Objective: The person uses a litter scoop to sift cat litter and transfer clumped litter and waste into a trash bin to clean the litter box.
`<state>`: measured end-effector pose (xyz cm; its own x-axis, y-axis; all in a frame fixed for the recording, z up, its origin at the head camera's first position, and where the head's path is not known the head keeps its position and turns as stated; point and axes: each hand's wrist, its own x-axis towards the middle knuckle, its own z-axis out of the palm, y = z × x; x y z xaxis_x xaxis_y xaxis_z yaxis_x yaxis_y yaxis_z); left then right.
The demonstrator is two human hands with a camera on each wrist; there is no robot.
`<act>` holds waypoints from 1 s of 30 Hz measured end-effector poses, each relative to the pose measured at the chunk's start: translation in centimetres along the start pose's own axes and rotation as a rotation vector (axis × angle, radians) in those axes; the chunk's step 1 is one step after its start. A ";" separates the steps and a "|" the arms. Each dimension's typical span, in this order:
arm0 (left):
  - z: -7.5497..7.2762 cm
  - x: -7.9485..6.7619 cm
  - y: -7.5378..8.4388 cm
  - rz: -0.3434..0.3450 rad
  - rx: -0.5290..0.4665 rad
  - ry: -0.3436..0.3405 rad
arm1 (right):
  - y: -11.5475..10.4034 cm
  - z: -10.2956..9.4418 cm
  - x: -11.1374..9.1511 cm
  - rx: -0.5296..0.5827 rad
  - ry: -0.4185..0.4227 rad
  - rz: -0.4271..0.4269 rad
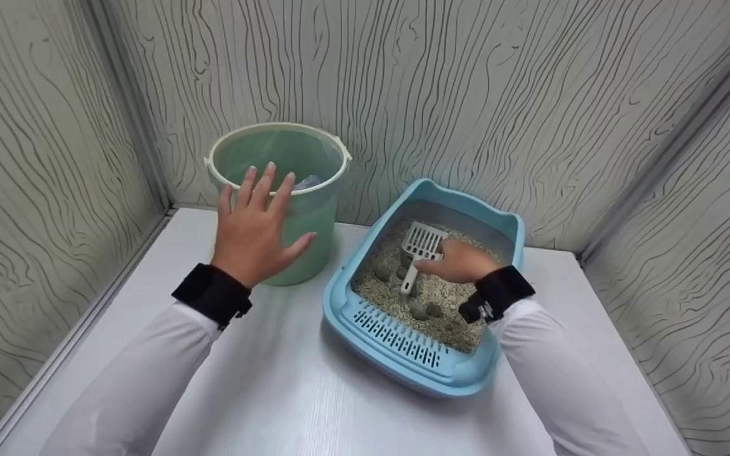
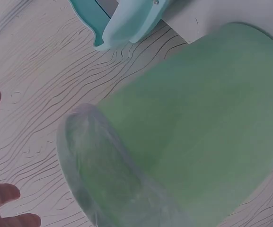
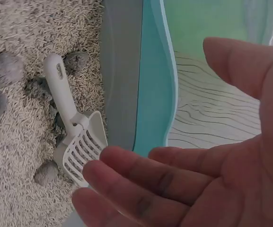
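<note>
A slotted litter scoop (image 1: 424, 239) lies on the litter inside the blue litter box (image 1: 339, 297), its handle pointing toward the box's front. Over the litter is my right hand (image 1: 460, 259), beside the scoop; the right wrist view shows its fingers (image 3: 141, 189) extended and the thumb spread wide, with nothing in the palm. Fingertips overlap the edge of the scoop head (image 3: 84, 151) there. My left hand (image 1: 254, 237) is held up with fingers spread in front of the green bucket (image 1: 308, 221), overlapping its near rim in the head view. It holds nothing.
Several grey clumps (image 3: 6, 68) lie in the litter around the scoop. A thin plastic liner (image 2: 122, 175) folds over the bucket's rim. Both containers stand on a white table (image 1: 289, 380), close to the patterned back wall (image 1: 377, 82). Side walls enclose the table left and right.
</note>
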<state>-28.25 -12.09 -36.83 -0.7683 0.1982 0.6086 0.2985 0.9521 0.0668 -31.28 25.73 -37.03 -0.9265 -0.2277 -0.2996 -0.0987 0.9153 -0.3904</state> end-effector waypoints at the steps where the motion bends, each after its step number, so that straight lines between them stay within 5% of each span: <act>1: 0.1 0.5 -0.1 0.004 0.006 0.006 | -0.2 -0.1 0.6 0.024 -0.009 0.009; 9: 1.9 3.8 -0.7 0.034 0.061 -0.016 | 0.2 1.2 4.6 0.340 -0.011 0.149; 12: 2.7 4.8 -0.9 0.041 0.093 -0.026 | 0.8 2.0 5.7 0.364 0.011 0.197; 21: 4.5 6.2 -1.1 0.034 0.122 0.018 | 0.8 4.7 8.2 0.091 0.034 0.188; 30: 5.2 7.1 -0.7 0.013 0.109 -0.058 | 0.9 6.5 9.1 0.041 0.011 0.221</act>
<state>-36.86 -10.16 -36.68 -0.7969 0.2209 0.5622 0.2481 0.9683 -0.0288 -37.45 22.32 -45.83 -0.9280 -0.0189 -0.3722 0.1222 0.9281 -0.3517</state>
